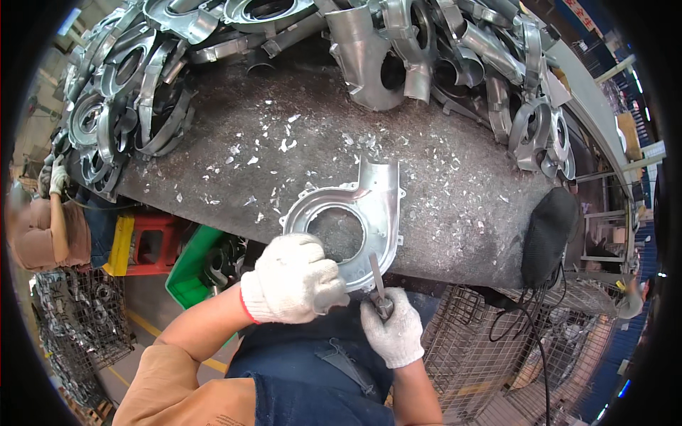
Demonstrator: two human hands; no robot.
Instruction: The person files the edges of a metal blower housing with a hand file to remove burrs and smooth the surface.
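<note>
A silver, snail-shaped metal blower housing (386, 221) lies at the table's near edge. Its spout points away from me and a large round hole opens in its middle. My left hand (295, 280), in a white knit glove, is closed at the housing's near-left rim; its fingertips are partly hidden. In my gloved right hand (393, 330) is a hand tool with a narrow flat metal blade (376, 273). The fingers wrap round its grip, and the blade overlaps the housing's near rim. Whether the blade touches the metal I cannot tell.
Metal shavings (284, 144) litter the dark table (455, 206). Similar castings (359, 53) are heaped along its far side and both ends. A black cloth-like bundle (550, 238) sits at the right edge. Below stand a green bin (186, 273) and wire cages (465, 341). Another person (50, 227) works at left.
</note>
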